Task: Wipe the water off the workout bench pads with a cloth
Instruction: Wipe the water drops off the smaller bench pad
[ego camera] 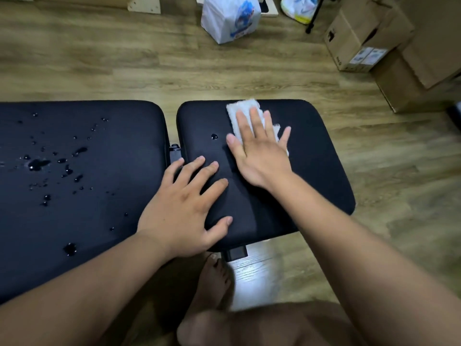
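Two black bench pads lie side by side. The left pad (119, 136) carries several water drops and a small puddle (37, 164). The right pad (316, 156) has one drop (214, 136) near its middle left. A white cloth (243, 107) lies on the right pad's far side, and my right hand (259, 151) presses flat on it with fingers spread. My left hand (185, 211) rests flat on the right pad's near left corner, fingers apart, holding nothing.
The wooden floor (124, 66) surrounds the bench. A white plastic bag (228, 18) stands at the back middle, cardboard boxes (369, 38) at the back right. My bare foot (212, 278) is under the pad's near edge, by a black bracket (235, 253).
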Motion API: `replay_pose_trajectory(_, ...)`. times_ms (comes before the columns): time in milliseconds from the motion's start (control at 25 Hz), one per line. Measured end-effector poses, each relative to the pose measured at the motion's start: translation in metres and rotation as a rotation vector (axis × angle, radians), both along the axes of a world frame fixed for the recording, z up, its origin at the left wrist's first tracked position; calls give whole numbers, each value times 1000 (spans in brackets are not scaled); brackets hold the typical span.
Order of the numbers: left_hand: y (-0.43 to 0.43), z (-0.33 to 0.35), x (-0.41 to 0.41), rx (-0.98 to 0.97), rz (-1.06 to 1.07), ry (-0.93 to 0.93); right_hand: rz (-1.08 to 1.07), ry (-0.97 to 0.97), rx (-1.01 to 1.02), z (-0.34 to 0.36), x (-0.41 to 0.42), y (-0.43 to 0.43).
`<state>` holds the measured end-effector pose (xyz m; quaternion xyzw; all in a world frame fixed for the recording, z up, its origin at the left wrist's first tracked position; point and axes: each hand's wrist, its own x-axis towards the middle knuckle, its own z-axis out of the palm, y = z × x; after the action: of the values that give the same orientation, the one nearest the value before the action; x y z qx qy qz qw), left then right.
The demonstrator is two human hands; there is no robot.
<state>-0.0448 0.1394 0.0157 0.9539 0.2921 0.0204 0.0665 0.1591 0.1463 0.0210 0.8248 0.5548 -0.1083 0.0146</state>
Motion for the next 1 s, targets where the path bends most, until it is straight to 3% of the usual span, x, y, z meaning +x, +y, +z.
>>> replay_pose_trajectory(160, 0, -1, 0, -10, 8, -33, 36, -26, -19, 8, -54, -135)
replay_pose_trajectory(280, -1, -2, -1, -19, 11, -82, 20, -7, -81, 6, -69, -162)
replay_pose_trajectory(480, 2, 0, -1, -25, 43, -133, -36, -74, -10, -3, -44, -48)
replay_pose_trajectory(720, 2, 3, -3, -18, 78, -226, -56, 45, 0, -2, -21, 70)
replay_pose_trajectory(840, 2, 4, -4, -40, 100, -296, -60, 24, 55, -3, -31, 23)
replay_pose_trajectory(1000, 3, 2, -4, -36, 91, -314, 0, -10, 108, -2, -89, -113)
